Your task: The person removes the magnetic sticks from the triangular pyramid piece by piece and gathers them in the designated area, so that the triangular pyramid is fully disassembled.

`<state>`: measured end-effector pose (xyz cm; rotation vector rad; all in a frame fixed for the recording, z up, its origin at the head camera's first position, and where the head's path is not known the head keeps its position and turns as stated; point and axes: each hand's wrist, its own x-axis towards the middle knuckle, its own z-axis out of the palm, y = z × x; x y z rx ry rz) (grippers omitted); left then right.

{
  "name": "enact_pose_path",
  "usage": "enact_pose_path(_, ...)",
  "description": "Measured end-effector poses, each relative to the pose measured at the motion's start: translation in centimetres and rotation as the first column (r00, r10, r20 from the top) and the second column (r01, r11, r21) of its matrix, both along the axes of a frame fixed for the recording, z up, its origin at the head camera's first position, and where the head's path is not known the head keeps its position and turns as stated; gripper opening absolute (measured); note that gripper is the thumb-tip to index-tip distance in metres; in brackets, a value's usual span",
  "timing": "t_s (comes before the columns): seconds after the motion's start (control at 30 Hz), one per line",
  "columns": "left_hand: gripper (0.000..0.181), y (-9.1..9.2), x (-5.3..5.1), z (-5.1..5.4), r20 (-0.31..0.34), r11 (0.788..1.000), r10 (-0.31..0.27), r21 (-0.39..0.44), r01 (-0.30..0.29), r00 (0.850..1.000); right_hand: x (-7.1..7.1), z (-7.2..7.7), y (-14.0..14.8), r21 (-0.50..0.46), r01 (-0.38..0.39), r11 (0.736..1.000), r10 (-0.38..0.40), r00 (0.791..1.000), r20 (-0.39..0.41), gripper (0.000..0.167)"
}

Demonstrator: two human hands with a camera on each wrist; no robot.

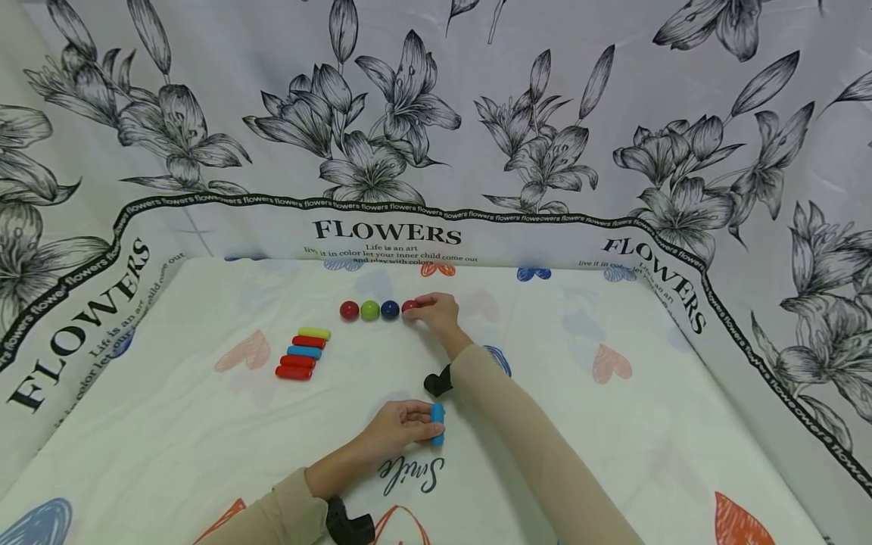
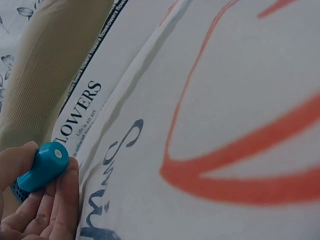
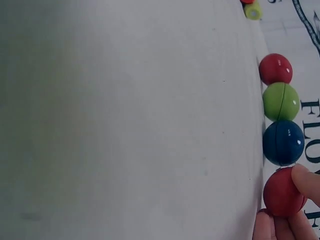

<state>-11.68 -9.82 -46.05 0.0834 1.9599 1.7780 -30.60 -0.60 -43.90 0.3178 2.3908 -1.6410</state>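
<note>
Between the thumb and fingers of my left hand (image 1: 398, 425) is a blue cylinder (image 1: 437, 424), held upright near the "Smile" print; the left wrist view shows a small pale dot on the end of this cylinder (image 2: 47, 165). Farther forward, my right hand (image 1: 438, 314) pinches a red ball (image 3: 284, 192) at the right end of a row. To its left in that row come a dark blue ball (image 1: 390, 309), a green ball (image 1: 370, 310) and another red ball (image 1: 350, 310). Part of the pinched ball is hidden by my fingers in the head view.
Left of the hands, several cylinders lie stacked in a slanted line: a yellow-green cylinder (image 1: 314, 333) at the far end, a blue cylinder (image 1: 304, 352) amid red cylinders (image 1: 294, 373). A white cloth (image 1: 579, 454) with printed hearts covers the table; a flower-printed curtain (image 1: 470, 166) rises behind.
</note>
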Motion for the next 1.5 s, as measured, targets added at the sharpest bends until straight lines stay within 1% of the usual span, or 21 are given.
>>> enact_pose_path(0.1,0.047,0.0,-0.1,-0.1,0.0,1.0,-0.009,0.011,0.009,1.0,0.0,-0.1,0.0,0.001,0.001,1.0,-0.001,1.0,-0.013,0.036)
enact_pose_path(0.2,0.048,0.0,-0.2,-0.2,-0.006,1.0,-0.012,0.011,0.012,1.0,0.0,-0.2,0.0,-0.003,-0.005,1.0,0.005,0.999,-0.049,0.036)
enact_pose_path(0.33,0.048,0.0,-0.2,-0.1,-0.005,1.0,-0.011,0.0,0.011,1.0,0.2,-0.4,-0.1,-0.003,-0.029,1.0,0.029,0.996,-0.085,0.037)
enact_pose_path(0.47,0.048,-0.1,-0.1,-0.2,0.004,1.0,-0.012,0.005,0.012,1.0,0.4,-0.5,-0.2,-0.004,-0.04,0.999,0.04,0.996,-0.086,0.038)
enact_pose_path(0.63,0.047,-0.2,0.0,-0.5,0.015,0.999,-0.017,0.039,0.016,1.0,0.6,-0.6,-0.3,-0.003,-0.042,0.999,0.041,0.996,-0.082,0.039)
enact_pose_path(0.73,0.051,-0.3,0.1,-0.6,0.005,0.999,-0.021,0.049,0.02,1.0,0.7,-0.5,-0.3,-0.006,-0.044,0.999,0.044,0.995,-0.086,0.039)
enact_pose_path(0.87,0.054,-0.4,0.1,-0.6,-0.012,0.999,-0.027,0.033,0.027,1.0,0.8,-0.3,0.0,-0.014,-0.052,0.999,0.051,0.995,-0.081,0.039)
enact_pose_path(0.9,0.054,-0.4,0.0,-0.6,-0.001,0.999,-0.022,0.029,0.022,1.0,0.8,-0.3,0.0,-0.017,-0.053,0.998,0.052,0.995,-0.08,0.039)
enact_pose_path(1.0,0.052,-0.3,-0.1,-0.5,0.002,1.0,-0.01,0.018,0.01,1.0,0.9,-0.1,0.3,-0.015,-0.051,0.999,0.049,0.994,-0.094,0.039)
enact_pose_path(1.17,0.047,0.0,-0.3,-0.3,0.006,1.0,-0.009,0.013,0.009,1.0,1.0,0.2,1.0,0.027,-0.048,0.998,0.051,0.992,-0.112,0.033)
enact_pose_path(1.33,0.047,-0.1,-0.3,-0.2,0.004,1.0,-0.01,0.009,0.01,1.0,1.2,0.5,1.7,0.041,-0.065,0.997,0.069,0.992,-0.102,0.031)
enact_pose_path(1.5,0.051,-0.5,-0.3,-0.3,0.012,1.0,-0.01,-0.008,0.01,1.0,1.9,0.7,2.6,0.059,-0.091,0.994,0.097,0.988,-0.117,0.029)
